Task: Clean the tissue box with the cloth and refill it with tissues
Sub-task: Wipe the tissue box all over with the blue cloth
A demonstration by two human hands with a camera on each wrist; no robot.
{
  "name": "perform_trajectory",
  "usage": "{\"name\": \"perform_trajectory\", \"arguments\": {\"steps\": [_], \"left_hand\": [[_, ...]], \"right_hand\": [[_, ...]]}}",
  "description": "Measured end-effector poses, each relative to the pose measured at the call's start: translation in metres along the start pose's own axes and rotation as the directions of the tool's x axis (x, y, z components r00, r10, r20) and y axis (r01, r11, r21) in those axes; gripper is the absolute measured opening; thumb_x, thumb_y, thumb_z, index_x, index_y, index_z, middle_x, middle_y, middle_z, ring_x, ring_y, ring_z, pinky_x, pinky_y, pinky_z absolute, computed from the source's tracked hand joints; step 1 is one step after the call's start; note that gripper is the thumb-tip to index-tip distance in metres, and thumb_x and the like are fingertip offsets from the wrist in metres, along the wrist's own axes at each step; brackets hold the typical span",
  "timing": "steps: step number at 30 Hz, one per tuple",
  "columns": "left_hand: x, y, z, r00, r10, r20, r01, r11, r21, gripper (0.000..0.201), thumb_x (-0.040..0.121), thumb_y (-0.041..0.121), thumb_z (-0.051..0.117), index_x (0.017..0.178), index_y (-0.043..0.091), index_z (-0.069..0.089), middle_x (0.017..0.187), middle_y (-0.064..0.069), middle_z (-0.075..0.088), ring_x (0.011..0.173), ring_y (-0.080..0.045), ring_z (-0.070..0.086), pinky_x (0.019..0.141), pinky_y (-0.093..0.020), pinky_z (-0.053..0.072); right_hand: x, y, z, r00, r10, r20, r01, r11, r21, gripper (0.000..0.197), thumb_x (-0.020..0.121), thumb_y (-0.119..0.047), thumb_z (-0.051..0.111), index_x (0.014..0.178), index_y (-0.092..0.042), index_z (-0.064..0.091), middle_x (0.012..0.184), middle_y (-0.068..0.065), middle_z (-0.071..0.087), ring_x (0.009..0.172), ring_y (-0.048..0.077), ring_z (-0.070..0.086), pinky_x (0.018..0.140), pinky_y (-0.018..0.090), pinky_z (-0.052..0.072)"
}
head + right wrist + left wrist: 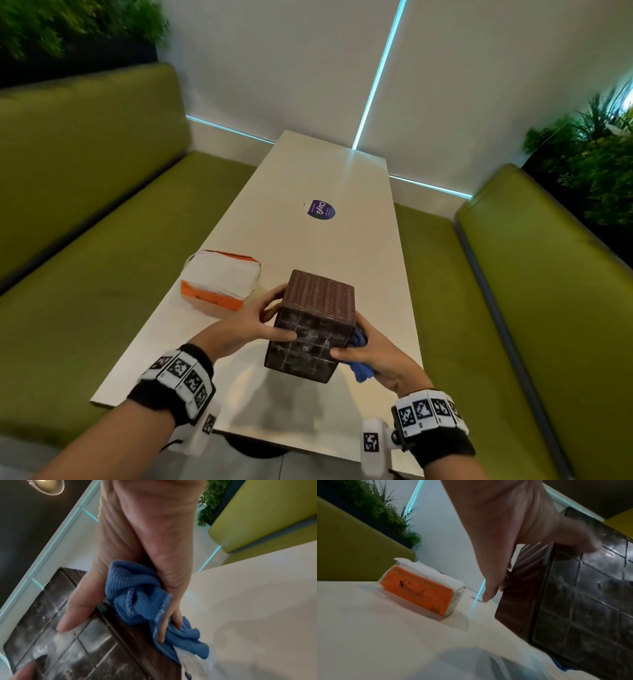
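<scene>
A dark brown ribbed tissue box (313, 325) (570, 596) (72, 642) is tipped on its side above the white table (329, 192), its dusty gridded base facing me. My left hand (246, 325) (513, 534) grips its left side, thumb on the base. My right hand (368, 356) (137, 554) holds the right side, thumb on the base, and its fingers press a crumpled blue cloth (359, 363) (142, 599) against the box. An orange and white pack of tissues (221, 281) (421, 586) lies on the table left of the box.
A round purple sticker (320, 209) sits farther back on the table. Green padded benches (85, 222) run along both sides, with plants (596, 154) behind the backrests. A white wall with lit blue seams closes the far end.
</scene>
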State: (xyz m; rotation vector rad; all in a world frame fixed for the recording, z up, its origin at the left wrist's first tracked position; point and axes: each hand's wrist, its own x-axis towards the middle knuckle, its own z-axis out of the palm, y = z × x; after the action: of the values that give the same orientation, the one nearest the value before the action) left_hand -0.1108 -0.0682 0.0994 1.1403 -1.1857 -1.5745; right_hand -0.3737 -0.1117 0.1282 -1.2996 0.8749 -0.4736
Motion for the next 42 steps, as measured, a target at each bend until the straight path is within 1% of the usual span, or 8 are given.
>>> {"name": "perform_trajectory", "arguments": {"steps": [5, 10, 14, 18, 23, 28, 36, 42], "left_hand": [[0.007, -0.016, 0.003, 0.985, 0.049, -0.163, -0.047, 0.999, 0.016, 0.096, 0.057, 0.017, 0.096, 0.137, 0.034, 0.046, 0.142, 0.013, 0.05, 0.135, -0.011, 0.045, 0.113, -0.041, 0.04], [0.012, -0.036, 0.014, 0.956, 0.108, -0.271, -0.089, 0.993, 0.084, 0.099, 0.052, 0.012, 0.097, 0.136, 0.024, 0.045, 0.133, 0.019, 0.049, 0.131, -0.005, 0.046, 0.108, -0.029, 0.043], [0.02, -0.041, 0.02, 0.947, 0.141, -0.288, -0.114, 0.987, 0.109, 0.107, 0.043, 0.023, 0.097, 0.136, 0.021, 0.043, 0.138, 0.009, 0.05, 0.129, -0.005, 0.05, 0.104, -0.028, 0.046], [0.02, -0.039, 0.022, 0.949, 0.161, -0.27, -0.139, 0.985, 0.098, 0.106, 0.04, 0.019, 0.089, 0.135, 0.021, 0.043, 0.135, 0.01, 0.05, 0.125, -0.005, 0.052, 0.091, -0.025, 0.053], [0.026, -0.04, 0.016, 0.948, 0.164, -0.272, -0.129, 0.981, 0.143, 0.108, 0.041, 0.029, 0.095, 0.135, 0.024, 0.042, 0.137, 0.006, 0.049, 0.127, -0.009, 0.05, 0.103, -0.03, 0.046], [0.025, -0.041, 0.014, 0.948, 0.164, -0.271, -0.144, 0.985, 0.094, 0.109, 0.039, 0.021, 0.092, 0.136, 0.027, 0.041, 0.138, 0.014, 0.049, 0.125, -0.002, 0.051, 0.093, -0.021, 0.051], [0.03, -0.047, 0.014, 0.943, 0.166, -0.288, -0.128, 0.981, 0.145, 0.113, 0.041, 0.029, 0.097, 0.138, 0.026, 0.04, 0.14, 0.007, 0.047, 0.128, -0.007, 0.048, 0.101, -0.024, 0.045], [0.027, -0.046, 0.018, 0.913, 0.248, -0.323, -0.207, 0.966, 0.155, 0.08, 0.055, 0.009, 0.082, 0.125, 0.028, 0.046, 0.124, 0.006, 0.058, 0.114, -0.012, 0.059, 0.088, -0.018, 0.053]], "right_hand": [[-0.007, -0.01, -0.01, 0.973, 0.032, -0.227, -0.059, 0.992, -0.114, 0.113, 0.06, -0.034, 0.09, 0.151, -0.033, 0.021, 0.147, -0.004, 0.044, 0.129, 0.02, 0.05, 0.11, 0.047, 0.039], [-0.004, -0.044, 0.009, 0.759, -0.28, -0.588, 0.079, 0.936, -0.343, 0.064, 0.094, -0.028, 0.06, 0.148, -0.032, 0.026, 0.099, -0.009, 0.062, 0.083, 0.006, 0.059, 0.073, 0.018, 0.048], [0.019, -0.044, 0.058, 0.835, -0.377, -0.401, 0.094, 0.815, -0.571, 0.054, 0.097, -0.031, 0.051, 0.147, -0.033, 0.03, 0.115, -0.015, 0.055, 0.111, 0.012, 0.055, 0.088, 0.017, 0.041], [0.032, -0.021, 0.087, 0.917, -0.369, -0.151, 0.02, 0.42, -0.907, 0.044, 0.1, -0.038, 0.041, 0.144, -0.032, 0.038, 0.156, -0.006, 0.03, 0.149, 0.021, 0.011, 0.119, 0.04, 0.003], [0.044, -0.027, 0.04, 0.892, -0.329, -0.311, -0.039, 0.63, -0.776, 0.042, 0.101, -0.034, 0.041, 0.143, -0.029, 0.041, 0.157, -0.006, 0.028, 0.148, 0.017, 0.016, 0.117, 0.038, 0.019], [0.038, -0.022, 0.08, 0.907, -0.403, -0.126, 0.061, 0.418, -0.906, 0.043, 0.101, -0.033, 0.039, 0.144, -0.029, 0.041, 0.155, -0.006, 0.034, 0.146, 0.018, 0.021, 0.119, 0.035, 0.02], [0.047, -0.027, 0.035, 0.86, -0.384, -0.337, -0.032, 0.618, -0.785, 0.036, 0.1, -0.029, 0.044, 0.135, -0.027, 0.053, 0.15, -0.007, 0.043, 0.145, 0.016, 0.028, 0.112, 0.036, 0.034], [0.039, -0.015, 0.102, 0.888, -0.457, -0.058, 0.157, 0.418, -0.895, 0.037, 0.098, -0.026, 0.046, 0.134, -0.024, 0.055, 0.147, -0.006, 0.046, 0.142, 0.019, 0.03, 0.119, 0.035, 0.022]]}}
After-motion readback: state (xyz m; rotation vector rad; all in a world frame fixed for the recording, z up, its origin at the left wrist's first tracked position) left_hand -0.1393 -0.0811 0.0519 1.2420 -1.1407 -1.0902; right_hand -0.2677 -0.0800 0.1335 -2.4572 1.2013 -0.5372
